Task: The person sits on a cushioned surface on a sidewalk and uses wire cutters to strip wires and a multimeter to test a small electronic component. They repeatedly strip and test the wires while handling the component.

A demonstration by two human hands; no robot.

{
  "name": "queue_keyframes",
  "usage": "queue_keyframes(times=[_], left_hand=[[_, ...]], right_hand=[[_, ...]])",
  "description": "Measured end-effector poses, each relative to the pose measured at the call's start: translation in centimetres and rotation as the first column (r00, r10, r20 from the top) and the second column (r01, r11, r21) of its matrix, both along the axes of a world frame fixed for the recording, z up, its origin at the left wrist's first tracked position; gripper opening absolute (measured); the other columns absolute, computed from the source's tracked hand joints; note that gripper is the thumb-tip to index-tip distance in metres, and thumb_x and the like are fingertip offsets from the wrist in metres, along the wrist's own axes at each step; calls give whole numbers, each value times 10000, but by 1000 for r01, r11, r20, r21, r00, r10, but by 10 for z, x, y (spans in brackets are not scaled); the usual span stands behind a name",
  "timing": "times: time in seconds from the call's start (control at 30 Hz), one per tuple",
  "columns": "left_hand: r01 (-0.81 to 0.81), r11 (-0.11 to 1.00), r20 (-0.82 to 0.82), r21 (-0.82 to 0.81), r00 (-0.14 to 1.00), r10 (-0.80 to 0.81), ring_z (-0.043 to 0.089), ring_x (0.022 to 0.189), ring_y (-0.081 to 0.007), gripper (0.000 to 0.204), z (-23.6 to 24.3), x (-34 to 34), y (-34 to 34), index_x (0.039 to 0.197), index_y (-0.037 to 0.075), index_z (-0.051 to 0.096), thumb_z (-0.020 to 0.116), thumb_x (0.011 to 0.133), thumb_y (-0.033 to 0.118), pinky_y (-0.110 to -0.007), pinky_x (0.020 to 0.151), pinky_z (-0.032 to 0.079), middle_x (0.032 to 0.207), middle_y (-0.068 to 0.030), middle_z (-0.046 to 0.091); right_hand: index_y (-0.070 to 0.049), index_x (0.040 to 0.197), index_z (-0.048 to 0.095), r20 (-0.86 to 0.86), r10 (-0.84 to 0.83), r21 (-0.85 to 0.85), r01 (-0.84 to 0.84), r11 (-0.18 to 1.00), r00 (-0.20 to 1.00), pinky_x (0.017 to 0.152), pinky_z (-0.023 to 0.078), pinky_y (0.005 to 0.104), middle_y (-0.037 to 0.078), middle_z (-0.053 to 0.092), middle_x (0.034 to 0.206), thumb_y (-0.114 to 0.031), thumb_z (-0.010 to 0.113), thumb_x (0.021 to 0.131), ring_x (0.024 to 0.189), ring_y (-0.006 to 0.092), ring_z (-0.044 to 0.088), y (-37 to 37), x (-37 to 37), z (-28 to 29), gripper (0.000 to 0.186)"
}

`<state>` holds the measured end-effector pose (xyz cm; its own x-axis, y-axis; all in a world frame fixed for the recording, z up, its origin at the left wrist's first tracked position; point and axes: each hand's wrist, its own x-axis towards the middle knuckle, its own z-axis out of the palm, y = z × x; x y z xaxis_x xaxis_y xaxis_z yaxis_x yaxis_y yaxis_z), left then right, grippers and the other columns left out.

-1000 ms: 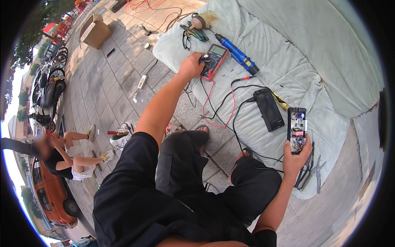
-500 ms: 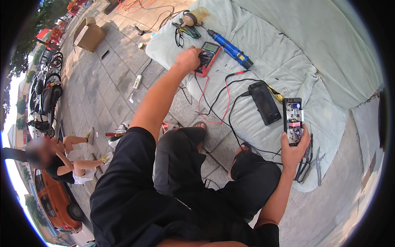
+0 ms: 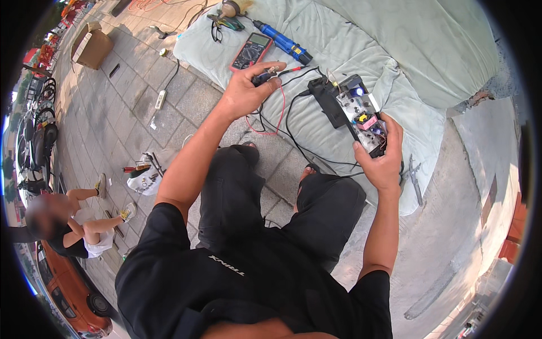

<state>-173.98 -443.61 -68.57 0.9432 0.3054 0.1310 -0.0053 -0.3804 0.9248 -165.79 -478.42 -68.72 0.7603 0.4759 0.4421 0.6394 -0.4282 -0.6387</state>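
My right hand (image 3: 385, 160) grips an opened black casing with its circuit board (image 3: 362, 113) exposed, components facing up. In my closed left hand (image 3: 244, 92) is a black power plug (image 3: 262, 77), its metal prongs sticking out past the fingers. Just beyond that hand lies a red-framed multimeter (image 3: 252, 51) with red and black test leads. A black cover piece (image 3: 327, 103) with a cable at its end rests on the pale cloth (image 3: 333, 34), partly hidden behind the board. Past the multimeter is a blue electric screwdriver (image 3: 283, 42).
Green-handled pliers (image 3: 230, 22) lie at the far cloth edge. Grey metal tools (image 3: 415, 176) sit right of my right hand. On the paving at left are a cardboard box (image 3: 92, 46), a power strip (image 3: 161, 100) and a white bag of tools (image 3: 148, 179). Another person (image 3: 73, 226) sits farther left.
My left hand has left the multimeter and come back nearer, now with the plug in it. The circuit board has moved left in my right hand, tilted and overlapping the black cover.
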Motion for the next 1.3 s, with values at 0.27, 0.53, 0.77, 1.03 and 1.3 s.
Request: queue_keyframes(times=[0.27, 0.53, 0.77, 1.03, 1.3], left_hand=[[212, 963, -80, -169, 971, -227, 622, 1062, -99, 383, -22, -21, -66, 1329, 47, 694, 772, 967, 144, -281, 951, 502, 1177, -20, 703], [180, 912, -239, -369, 930, -280, 641, 1059, -92, 266, -58, -45, -92, 1185, 1, 693, 763, 971, 145, -270, 933, 514, 1062, -54, 757], [-186, 753, -432, -632, 890, -143, 452, 600, -33, 249, -85, -46, -106, 1209, 10, 623, 690, 989, 104, -218, 498, 329, 961, -39, 725], [-155, 757, -337, -635, 937, -91, 546, 741, -70, 388, -52, -12, -69, 1362, -48, 576, 606, 1048, 179, -232, 601, 428, 1111, -98, 702], [144, 348, -10, -927, 914, -405, 537, 744, -66, 424, -51, 34, -31, 1419, -9, 564, 560, 1093, 262, -208, 608, 429, 1079, -61, 705]], right_hand=[[-56, 1437, 537, -141, 177, -90, -191, 977, 974, 1037, 497, 399, 175, 547, 1358, -163, 859, 707, 1259, 329, 558, -17, -16, 20, 805], [-77, 1443, 541, -314, 205, -178, -269, 947, 927, 1090, 445, 408, 153, 563, 1369, -186, 826, 737, 1274, 326, 542, -42, 3, -2, 770], [-114, 1444, 563, -240, 259, -536, -350, 768, 936, 1147, 347, 426, 123, 607, 1392, -221, 815, 700, 1287, 345, 515, -58, 50, -45, 793], [-117, 1461, 551, -182, 219, -722, -281, 632, 959, 1173, 313, 439, 129, 599, 1418, -145, 765, 689, 1334, 336, 491, -51, 89, -47, 801], [2, 1342, 631, -429, -1, -155, -73, 985, 903, 1014, 502, 397, 170, 680, 1270, -223, 708, 955, 1198, 326, 646, 23, 5, -15, 454]])
